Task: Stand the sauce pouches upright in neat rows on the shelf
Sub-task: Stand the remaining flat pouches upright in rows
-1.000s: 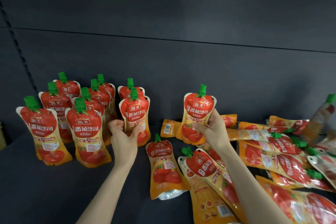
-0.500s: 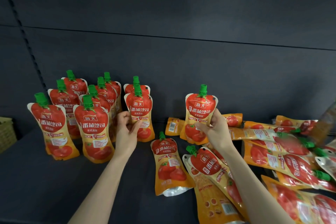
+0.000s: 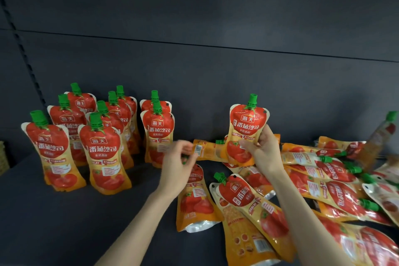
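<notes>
Right hand grips one sauce pouch upright, fingers wrapped round its lower half. It's raised over mid shelf toward the back edge, not yet set down. Left hand is motion-blurred btw the standing rows & the held pouch; its fingers look loosely curled w/ nothing in them. Standing rows fill the shelf's left end, back to front; third row's front pouch stands just left of the left hand. Flat pouches heap over the right end, one lying pouch under the left wrist. Risks, prob.: soft base buckles if put down crooked, so the pouch flops; a left-hand swing clips the third row & dominoes it b/c they stand close; lying pouches crowd the next slot, pushing the row off-line.
</notes>
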Available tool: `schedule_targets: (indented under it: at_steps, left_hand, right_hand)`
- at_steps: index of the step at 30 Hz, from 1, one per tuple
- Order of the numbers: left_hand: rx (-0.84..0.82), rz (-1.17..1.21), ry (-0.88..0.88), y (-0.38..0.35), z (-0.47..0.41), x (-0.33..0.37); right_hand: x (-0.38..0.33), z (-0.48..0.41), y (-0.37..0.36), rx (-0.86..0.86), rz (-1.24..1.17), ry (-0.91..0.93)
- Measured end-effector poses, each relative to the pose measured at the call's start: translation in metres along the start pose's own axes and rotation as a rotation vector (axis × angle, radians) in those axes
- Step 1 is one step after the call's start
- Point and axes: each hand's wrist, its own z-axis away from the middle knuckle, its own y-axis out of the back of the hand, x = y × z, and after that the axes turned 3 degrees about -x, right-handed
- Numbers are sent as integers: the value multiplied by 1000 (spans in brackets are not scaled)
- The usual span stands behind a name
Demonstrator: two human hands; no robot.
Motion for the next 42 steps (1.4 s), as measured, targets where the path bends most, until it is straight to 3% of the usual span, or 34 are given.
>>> schedule_targets:
  at_steps: [5, 13, 19, 28, 37, 42]
  left_hand:
    - [-452, -235, -53, -41, -41, -6]
    - [-513, -590, -231, -55, -57, -18]
    - [-324, -406, -259, -44, -54, -24]
    - [-18, -147, -105, -45, -55, -23]
    - [-95, 445, 304, -50, -59, -11]
    - [-180, 439, 272, -45, -57, -12]
  right_hand:
    - [9, 0, 23, 58, 35, -17]
    - [18, -6, 32, 76, 49, -49]
    - [6, -16, 43, 171, -93, 25]
    - [-8, -27, 39, 236, -237, 91]
    - [12, -35, -15, -12, -127, -44]
    - [20, -36, -25, -74, -51, -108]
